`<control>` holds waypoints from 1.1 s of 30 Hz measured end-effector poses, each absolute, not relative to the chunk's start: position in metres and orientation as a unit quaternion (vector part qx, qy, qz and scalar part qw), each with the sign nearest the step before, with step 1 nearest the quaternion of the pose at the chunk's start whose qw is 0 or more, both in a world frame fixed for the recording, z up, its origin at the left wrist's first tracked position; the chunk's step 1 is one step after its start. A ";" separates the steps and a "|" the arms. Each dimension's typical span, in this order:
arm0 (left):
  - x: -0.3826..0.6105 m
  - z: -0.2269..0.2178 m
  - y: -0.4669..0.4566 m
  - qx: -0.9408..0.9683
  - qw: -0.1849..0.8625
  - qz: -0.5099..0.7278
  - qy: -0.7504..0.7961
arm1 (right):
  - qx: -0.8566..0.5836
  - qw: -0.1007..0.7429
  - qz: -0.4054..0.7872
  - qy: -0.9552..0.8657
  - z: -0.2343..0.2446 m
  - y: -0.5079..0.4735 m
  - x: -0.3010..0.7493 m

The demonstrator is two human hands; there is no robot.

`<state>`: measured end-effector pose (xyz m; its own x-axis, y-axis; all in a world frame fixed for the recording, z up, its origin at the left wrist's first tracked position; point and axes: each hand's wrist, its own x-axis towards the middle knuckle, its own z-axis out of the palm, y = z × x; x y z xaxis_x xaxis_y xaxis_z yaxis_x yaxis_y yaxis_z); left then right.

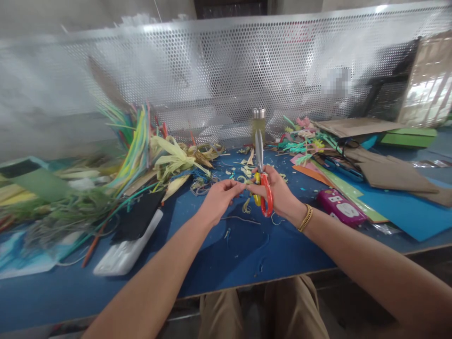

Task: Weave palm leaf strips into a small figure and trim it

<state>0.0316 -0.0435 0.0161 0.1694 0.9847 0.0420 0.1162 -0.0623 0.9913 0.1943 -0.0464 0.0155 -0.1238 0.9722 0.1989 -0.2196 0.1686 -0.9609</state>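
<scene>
My right hand (pixel 277 188) is closed around a pair of scissors (pixel 259 153). Their steel blades point up and away from me, and the handles are red and yellow. My left hand (pixel 224 195) pinches thumb against fingers, its tips meeting my right fingertips; whatever lies between them is too small to make out. Small pale yellow-green scraps (pixel 247 169) are scattered on the blue tabletop (pixel 233 254) behind and below both hands. Beyond the scissors stands a bottle (pixel 258 120) with a metallic cap.
At left lie dried husks (pixel 176 155), colourful strips (pixel 137 141), a tangle of green fibre (pixel 67 202) and a black flat thing (pixel 137 219) on a white case (pixel 129 249). Rightward are a purple socket box (pixel 341 207), blue paper (pixel 399 207) and brown cardboard (pixel 391 172). A perforated metal screen (pixel 226 70) backs the table.
</scene>
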 end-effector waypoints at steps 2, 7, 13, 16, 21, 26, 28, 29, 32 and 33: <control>0.032 0.018 -0.044 0.580 0.488 0.451 0.472 | -0.364 0.556 0.531 -0.526 0.017 -0.047 0.195; 0.030 0.018 -0.043 0.580 0.477 0.450 0.483 | -0.373 0.564 0.517 -0.525 0.020 -0.046 0.196; 0.028 0.015 -0.040 0.495 0.558 0.461 0.481 | -0.385 0.544 0.530 -0.525 0.019 -0.045 0.197; 0.027 0.014 -0.037 0.440 0.587 0.479 0.483 | -0.411 0.537 0.520 -0.523 0.019 -0.040 0.203; 0.023 0.015 -0.032 0.382 0.594 0.513 0.488 | -0.440 0.536 0.463 -0.552 0.040 -0.043 0.226; 0.021 0.016 -0.029 0.349 0.601 0.528 0.487 | -0.442 0.353 0.478 -0.672 0.069 -0.081 0.244; 0.021 0.016 -0.028 0.337 0.604 0.534 0.486 | -0.457 0.290 0.509 -0.669 0.070 -0.096 0.243; 0.021 0.016 -0.028 0.333 0.606 0.534 0.486 | -0.467 0.263 0.517 -0.667 0.069 -0.101 0.242; 0.022 0.016 -0.027 0.325 0.607 0.542 0.481 | -0.502 0.225 0.535 -0.641 0.057 -0.108 0.238; 0.021 0.017 -0.027 0.319 0.608 0.549 0.477 | -0.510 0.220 0.541 -0.632 0.053 -0.107 0.237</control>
